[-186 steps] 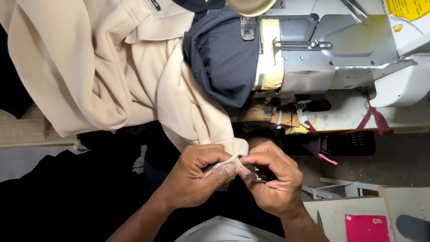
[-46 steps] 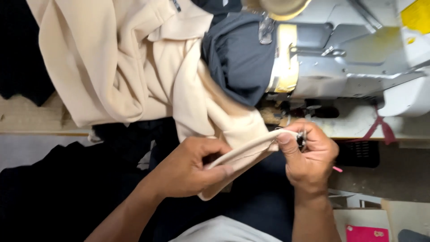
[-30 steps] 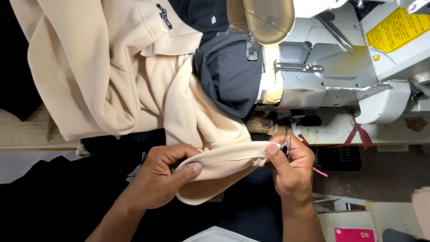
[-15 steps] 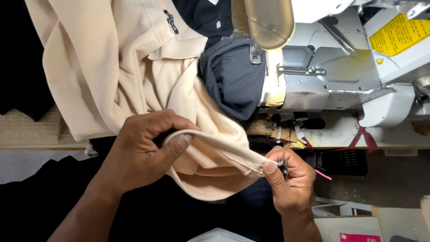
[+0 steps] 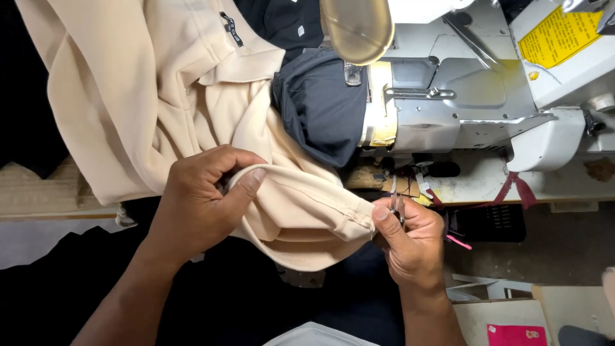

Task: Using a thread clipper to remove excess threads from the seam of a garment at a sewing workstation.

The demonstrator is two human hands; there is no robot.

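left fingers: thumb and forefinger of left hand curled together, pinching a fold of the beige garment at its rounded edge; other fingers tucked under the cloth, hidden.
right fingers: right hand thumb pressed on the ribbed cuff end of the same garment, clamping it against the forefinger; small metal thread snips also held in this hand, blades pointing up past the thumb. Blades open or closed: cannot tell.
cloth between hands: stitched hem stretched taut from left pinch down-right to right pinch, sagging pouch of fabric below it.
garment bulk: piled up-left over wooden table edge, reaching the top of frame.
garment label: small dark rectangular woven tag with light lettering, near the collar seam, upper middle, tilted.
dark grey fabric: bunched against the machine, just right of the beige pile, touching it.
sewing machine: grey-white body, upper right, well above right hand.
machine sticker: yellow rectangular label, top right on white housing, tilted, dark print.
tape: yellowish strip wrapped on machine's left end.
pink card: flat pink rectangle, bottom right, on a pale board.
lap: black cloth under the left forearm.
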